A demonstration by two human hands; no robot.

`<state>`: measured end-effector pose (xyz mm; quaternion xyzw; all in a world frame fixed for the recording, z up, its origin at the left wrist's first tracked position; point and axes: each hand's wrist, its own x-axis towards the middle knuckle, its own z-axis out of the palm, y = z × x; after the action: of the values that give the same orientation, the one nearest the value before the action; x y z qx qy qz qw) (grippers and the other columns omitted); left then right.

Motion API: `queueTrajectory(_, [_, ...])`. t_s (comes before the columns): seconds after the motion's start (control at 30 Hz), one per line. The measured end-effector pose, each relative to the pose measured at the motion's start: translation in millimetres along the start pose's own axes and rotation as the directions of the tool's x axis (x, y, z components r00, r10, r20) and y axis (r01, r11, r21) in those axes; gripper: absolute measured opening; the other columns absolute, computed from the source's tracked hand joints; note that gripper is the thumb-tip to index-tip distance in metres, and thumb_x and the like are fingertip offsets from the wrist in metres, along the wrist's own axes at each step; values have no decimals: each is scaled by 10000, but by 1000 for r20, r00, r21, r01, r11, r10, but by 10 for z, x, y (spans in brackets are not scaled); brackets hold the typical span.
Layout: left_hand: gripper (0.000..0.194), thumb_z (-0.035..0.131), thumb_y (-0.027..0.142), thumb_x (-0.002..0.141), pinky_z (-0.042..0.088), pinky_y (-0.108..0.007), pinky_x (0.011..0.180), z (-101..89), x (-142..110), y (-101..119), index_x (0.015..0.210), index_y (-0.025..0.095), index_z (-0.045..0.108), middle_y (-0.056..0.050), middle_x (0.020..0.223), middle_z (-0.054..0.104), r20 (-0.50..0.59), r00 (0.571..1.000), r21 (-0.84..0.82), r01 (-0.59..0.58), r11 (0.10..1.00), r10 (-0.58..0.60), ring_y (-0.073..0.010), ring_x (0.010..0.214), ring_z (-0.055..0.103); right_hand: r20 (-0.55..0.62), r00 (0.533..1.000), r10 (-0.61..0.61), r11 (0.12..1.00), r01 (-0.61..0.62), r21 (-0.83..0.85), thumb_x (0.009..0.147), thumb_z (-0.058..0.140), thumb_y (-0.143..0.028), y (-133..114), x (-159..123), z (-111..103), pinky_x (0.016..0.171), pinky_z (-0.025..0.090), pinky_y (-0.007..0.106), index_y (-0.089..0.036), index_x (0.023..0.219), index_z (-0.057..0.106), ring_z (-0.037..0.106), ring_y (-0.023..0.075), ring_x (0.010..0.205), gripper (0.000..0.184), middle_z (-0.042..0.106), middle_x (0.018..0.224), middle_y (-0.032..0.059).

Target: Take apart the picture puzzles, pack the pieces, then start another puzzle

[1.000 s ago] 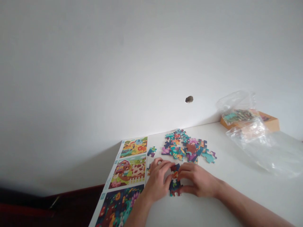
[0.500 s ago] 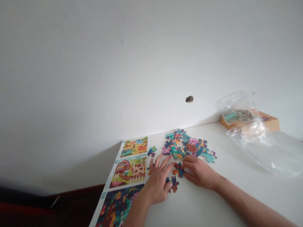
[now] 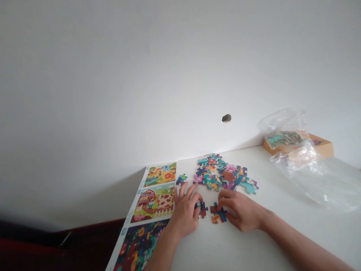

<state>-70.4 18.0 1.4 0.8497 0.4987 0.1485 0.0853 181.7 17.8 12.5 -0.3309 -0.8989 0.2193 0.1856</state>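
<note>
My left hand (image 3: 184,212) is over the left side of the white table. Its outer fingers are spread, while the thumb and index finger close at the edge of a dark blue and brown puzzle piece (image 3: 202,210). To its right, my right hand (image 3: 241,210) has bent fingers on a blue, brown and orange puzzle piece (image 3: 217,215), partly covered by the fingertips. A small gap separates these two pieces. Beyond the hands lies a pile of colourful puzzle pieces (image 3: 211,171), and a blue-green piece (image 3: 182,178) sits apart above my left fingers.
Along the table's left edge lies a picture sheet (image 3: 156,201) with animal scenes, partly under my left forearm. A yellow-orange box (image 3: 325,148) and clear plastic bags (image 3: 303,152) stand at the back right. The white wall (image 3: 113,94) has a hole (image 3: 226,118) in it.
My right hand has brought its puzzle piece nearer to me and turned it. The dark blue and brown piece by my left hand has shifted up and slightly left.
</note>
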Motion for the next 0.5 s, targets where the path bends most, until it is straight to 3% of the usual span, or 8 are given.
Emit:
queueTrajectory(0.2, [287, 533, 99, 746, 191, -599, 1119, 13, -3, 3, 984, 244, 600, -33, 1454, 443, 10, 1000, -35, -12, 999, 13, -330, 1405, 220, -47, 999, 11, 1000, -11, 10, 704, 566, -66, -8, 20, 72, 762, 468, 295, -181, 965, 616, 571, 193, 862, 290, 574, 972, 76])
queueTrajectory(0.5, [274, 549, 129, 755, 185, -614, 1102, 4, 5, 35, 992, 247, 619, -51, 1427, 465, 20, 1000, -64, -17, 998, 19, -349, 1380, 254, -62, 998, 4, 1000, -2, 22, 730, 548, -43, -10, 30, 78, 814, 466, 304, -204, 1084, 648, 582, 192, 905, 401, 588, 1026, 82])
